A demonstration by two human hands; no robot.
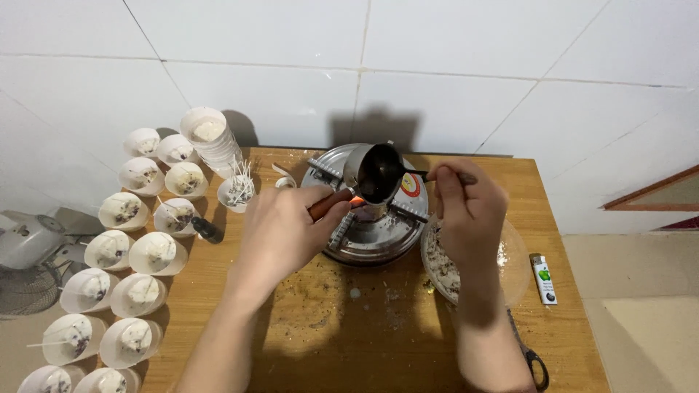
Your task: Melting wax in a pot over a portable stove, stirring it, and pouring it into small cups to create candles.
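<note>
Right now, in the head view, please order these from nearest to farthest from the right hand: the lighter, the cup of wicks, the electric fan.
From the right hand:
1. Lighter, on the table's right edge.
2. Cup of wicks, left of the burner.
3. Electric fan, on the floor at far left.

The scissors lie half under the forearm, the pot's contents too dark to tell (bottom cups cropped).
</note>
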